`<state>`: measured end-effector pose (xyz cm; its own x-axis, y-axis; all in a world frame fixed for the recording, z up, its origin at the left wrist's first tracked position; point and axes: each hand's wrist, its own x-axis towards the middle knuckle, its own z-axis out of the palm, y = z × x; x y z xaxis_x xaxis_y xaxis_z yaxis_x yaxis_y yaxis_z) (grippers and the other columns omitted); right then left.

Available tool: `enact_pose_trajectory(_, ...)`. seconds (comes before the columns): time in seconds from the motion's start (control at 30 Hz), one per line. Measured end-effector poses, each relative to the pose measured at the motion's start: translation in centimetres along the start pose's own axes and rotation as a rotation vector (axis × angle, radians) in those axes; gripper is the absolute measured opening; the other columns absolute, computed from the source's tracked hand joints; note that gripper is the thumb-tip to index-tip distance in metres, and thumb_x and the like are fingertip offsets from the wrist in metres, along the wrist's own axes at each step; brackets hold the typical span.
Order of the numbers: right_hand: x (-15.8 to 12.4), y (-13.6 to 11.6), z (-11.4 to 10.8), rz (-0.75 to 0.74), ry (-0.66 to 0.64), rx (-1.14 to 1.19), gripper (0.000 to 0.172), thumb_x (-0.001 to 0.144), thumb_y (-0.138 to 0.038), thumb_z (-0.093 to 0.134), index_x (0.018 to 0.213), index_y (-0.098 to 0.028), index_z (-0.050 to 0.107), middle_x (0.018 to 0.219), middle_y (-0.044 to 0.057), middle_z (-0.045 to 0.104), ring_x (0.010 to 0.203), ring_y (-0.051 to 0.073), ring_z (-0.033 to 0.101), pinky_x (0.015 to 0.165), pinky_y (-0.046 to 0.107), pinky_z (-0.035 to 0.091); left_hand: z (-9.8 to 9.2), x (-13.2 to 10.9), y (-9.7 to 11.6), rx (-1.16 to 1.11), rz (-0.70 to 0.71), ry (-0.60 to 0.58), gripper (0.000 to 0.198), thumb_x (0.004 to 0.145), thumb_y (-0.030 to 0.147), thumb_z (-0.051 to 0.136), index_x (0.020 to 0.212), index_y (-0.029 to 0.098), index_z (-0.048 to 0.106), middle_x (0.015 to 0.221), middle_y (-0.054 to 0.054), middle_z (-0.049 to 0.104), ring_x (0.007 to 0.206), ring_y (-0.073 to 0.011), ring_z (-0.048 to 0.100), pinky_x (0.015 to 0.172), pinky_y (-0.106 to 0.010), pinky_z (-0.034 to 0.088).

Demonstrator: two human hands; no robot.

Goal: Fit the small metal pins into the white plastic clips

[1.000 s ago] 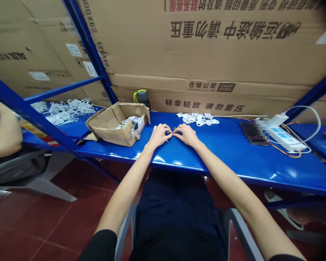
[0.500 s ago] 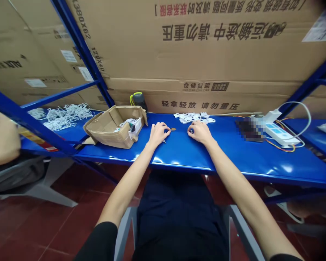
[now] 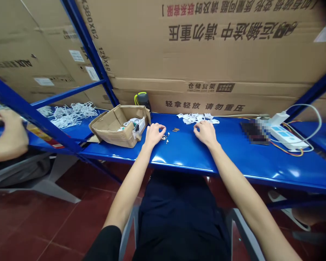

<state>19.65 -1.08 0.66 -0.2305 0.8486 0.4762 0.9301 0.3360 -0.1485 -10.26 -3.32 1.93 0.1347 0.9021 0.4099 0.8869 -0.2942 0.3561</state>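
My left hand [image 3: 154, 135] rests curled on the blue shelf top [image 3: 195, 156], and a few tiny metal pins [image 3: 165, 139] lie just right of its fingertips. Several small brass pieces [image 3: 175, 129] sit between my hands, slightly farther back. My right hand [image 3: 205, 133] lies with its fingers loosely curled, close to a pile of white plastic parts [image 3: 195, 117] behind it. Neither hand shows anything held, though curled fingers could hide something tiny.
An open cardboard box [image 3: 116, 127] holding white parts stands left of my left hand. Behind it is a dark bottle [image 3: 142, 101]. White cords [image 3: 72, 115] lie farther left, near a co-worker's hand [image 3: 8, 136]. A power strip [image 3: 288, 137] and a pixelated object [image 3: 254, 132] sit right.
My hands have moved apart from touching fingertips. Tiny metal pins now show on the shelf beside my left hand, and the view has shifted slightly.
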Motion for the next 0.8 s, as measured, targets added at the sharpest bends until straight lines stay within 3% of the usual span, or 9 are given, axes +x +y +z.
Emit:
enact_pose_trajectory(0.13, 0.0, -0.3, 0.8, -0.005, -0.032, 0.021, 0.036, 0.105, -0.029, 0.05, 0.123, -0.019, 0.079, 0.131, 0.018, 0.076, 0.124, 0.037, 0.061, 0.097, 0.049, 0.045, -0.2, -0.6, -0.1, -0.012, 0.053, -0.076, 0.026, 0.104, 0.042, 0.063, 0.104, 0.026, 0.084, 0.118, -0.005, 0.078, 0.114, -0.0288, 0.065, 0.098, -0.043, 0.043)
enact_pose_trajectory(0.23, -0.1, -0.2, 1.0, 0.018, -0.118, 0.026, 0.036, 0.107, -0.032, 0.048, 0.119, -0.02, 0.08, 0.139, 0.017, 0.073, 0.127, 0.037, 0.062, 0.097, 0.049, 0.046, 0.1, -0.8, 0.0, 0.023, 0.094, -0.093, 0.027, 0.104, 0.04, 0.062, 0.107, 0.027, 0.085, 0.118, -0.006, 0.078, 0.115, -0.0296, 0.064, 0.099, -0.044, 0.043)
enact_pose_trajectory(0.4, -0.2, 0.1, 0.2, 0.115, -0.126, -0.012, 0.038, 0.106, -0.027, 0.047, 0.096, -0.016, 0.083, 0.108, 0.023, 0.08, 0.114, 0.04, 0.067, 0.098, 0.052, 0.044, 0.4, -0.6, 0.4, 0.064, 0.118, -0.098, 0.024, 0.103, 0.039, 0.063, 0.103, 0.027, 0.085, 0.113, -0.006, 0.079, 0.11, -0.0289, 0.065, 0.095, -0.044, 0.044)
enact_pose_trajectory(0.53, -0.2, -1.6, -0.2, -0.074, -0.058, 0.077, 0.034, 0.107, -0.026, 0.048, 0.111, -0.018, 0.081, 0.121, 0.017, 0.078, 0.119, 0.036, 0.065, 0.1, 0.048, 0.042, 0.6, -0.6, 0.8, 0.1, 0.102, -0.083, 0.023, 0.101, 0.04, 0.067, 0.093, 0.025, 0.082, 0.103, -0.007, 0.079, 0.106, -0.0295, 0.066, 0.093, -0.044, 0.044)
enact_pose_trajectory(0.63, -0.2, -3.5, 0.1, -0.226, -0.081, 0.18, 0.03, 0.107, -0.028, 0.052, 0.118, -0.021, 0.079, 0.122, 0.013, 0.077, 0.118, 0.032, 0.064, 0.099, 0.045, 0.043, 1.1, -0.4, 1.5, 0.075, 0.114, -0.115, 0.026, 0.101, 0.043, 0.068, 0.09, 0.024, 0.081, 0.1, -0.007, 0.079, 0.103, -0.0289, 0.066, 0.095, -0.044, 0.043)
enact_pose_trajectory(0.8, -0.5, -4.6, 1.0, -0.265, -0.147, 0.262, 0.022, 0.103, -0.036, 0.065, 0.115, -0.025, 0.079, 0.12, 0.009, 0.077, 0.113, 0.029, 0.065, 0.095, 0.042, 0.045, 2.1, 0.7, 3.4, 0.094, 0.178, -0.142, 0.034, 0.106, 0.045, 0.06, 0.091, 0.023, 0.081, 0.104, -0.008, 0.08, 0.106, -0.0307, 0.066, 0.099, -0.047, 0.042)
